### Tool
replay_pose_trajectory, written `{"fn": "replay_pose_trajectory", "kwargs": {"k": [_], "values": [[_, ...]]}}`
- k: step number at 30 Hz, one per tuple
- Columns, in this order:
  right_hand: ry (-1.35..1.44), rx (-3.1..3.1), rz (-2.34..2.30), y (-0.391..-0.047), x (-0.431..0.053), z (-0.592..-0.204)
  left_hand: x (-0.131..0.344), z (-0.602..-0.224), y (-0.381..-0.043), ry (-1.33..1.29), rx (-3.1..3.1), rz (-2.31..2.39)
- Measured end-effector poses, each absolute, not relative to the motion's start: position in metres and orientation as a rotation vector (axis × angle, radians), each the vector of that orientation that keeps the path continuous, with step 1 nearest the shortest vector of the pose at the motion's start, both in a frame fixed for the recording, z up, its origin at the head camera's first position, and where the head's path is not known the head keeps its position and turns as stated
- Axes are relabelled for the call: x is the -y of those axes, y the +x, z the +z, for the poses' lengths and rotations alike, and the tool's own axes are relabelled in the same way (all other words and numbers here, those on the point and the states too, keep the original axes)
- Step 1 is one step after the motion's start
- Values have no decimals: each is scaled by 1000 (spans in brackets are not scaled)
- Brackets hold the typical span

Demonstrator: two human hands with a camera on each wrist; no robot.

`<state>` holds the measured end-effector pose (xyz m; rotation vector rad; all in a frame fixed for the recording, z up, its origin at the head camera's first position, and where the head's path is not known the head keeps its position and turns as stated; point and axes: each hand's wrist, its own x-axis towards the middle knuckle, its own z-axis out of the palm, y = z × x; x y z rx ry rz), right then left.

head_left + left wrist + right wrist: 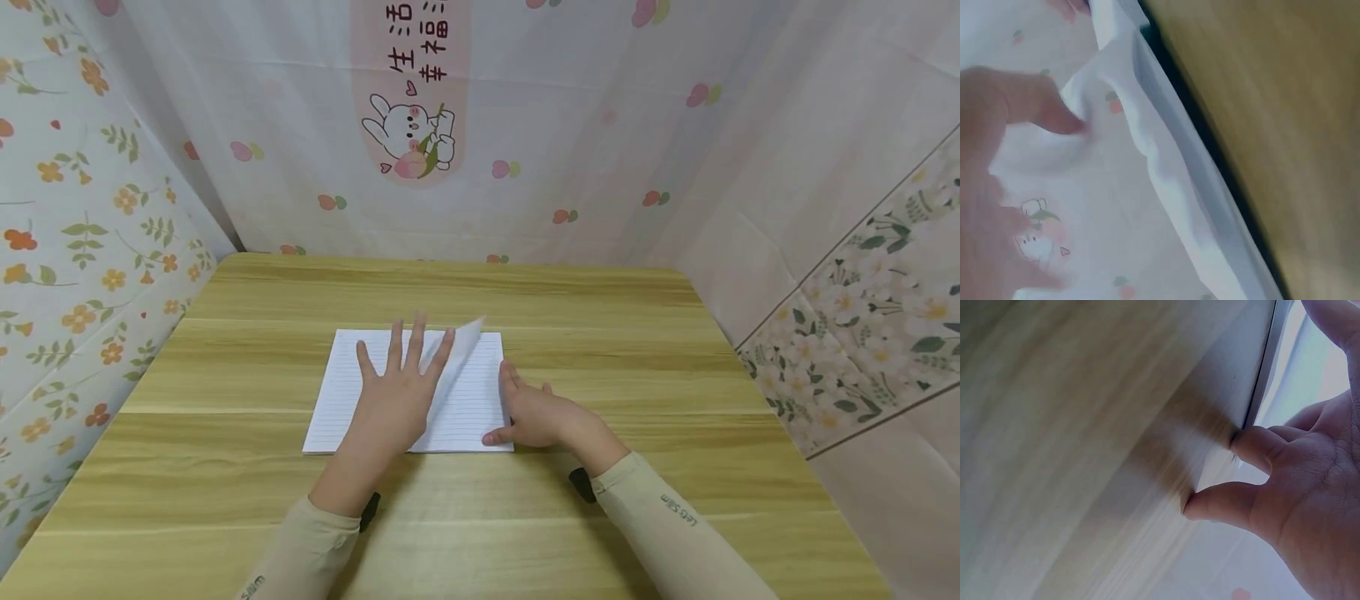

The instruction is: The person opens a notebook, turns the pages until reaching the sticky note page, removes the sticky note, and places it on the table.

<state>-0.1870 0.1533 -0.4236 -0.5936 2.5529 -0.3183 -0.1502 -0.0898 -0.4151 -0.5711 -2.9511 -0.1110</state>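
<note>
A lined notebook (472, 421) lies spread on the table in the head view. One page (457, 354) stands up at a slant near its middle. My left hand (396, 398) is over the left part of the notebook, fingers straight and fanned apart, beside the raised page. At the right edge, my right hand (534, 413) touches the notebook, its thumb over the lower right corner and its other fingers extended along the side. In the right wrist view, fingertips of the right hand (1310, 462) rest on the table close to the notebook's edge. The left wrist view is blurred.
The wood-grain table (615, 333) runs back to a printed curtain (600, 117). A floral cloth (90, 250) hangs on the left, and a flower-patterned wall (862, 325) stands on the right.
</note>
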Motion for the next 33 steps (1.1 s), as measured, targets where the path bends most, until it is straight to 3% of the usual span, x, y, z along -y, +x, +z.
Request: {"fn": "replay_pose_trajectory", "kwargs": {"k": [4, 8, 18, 33], "values": [[-595, -2552, -308, -187, -152, -424, 91, -417, -149, -676, 2769, 251], [-590, -2539, -306, -186, -151, -424, 93, -417, -144, -640, 2925, 300], [-598, -2535, -301, -185, -151, -421, 107, -416, -143, -616, 3382, -426], [-592, -2536, -290, -187, -151, -422, 118, -417, -150, -613, 3459, -715]]}}
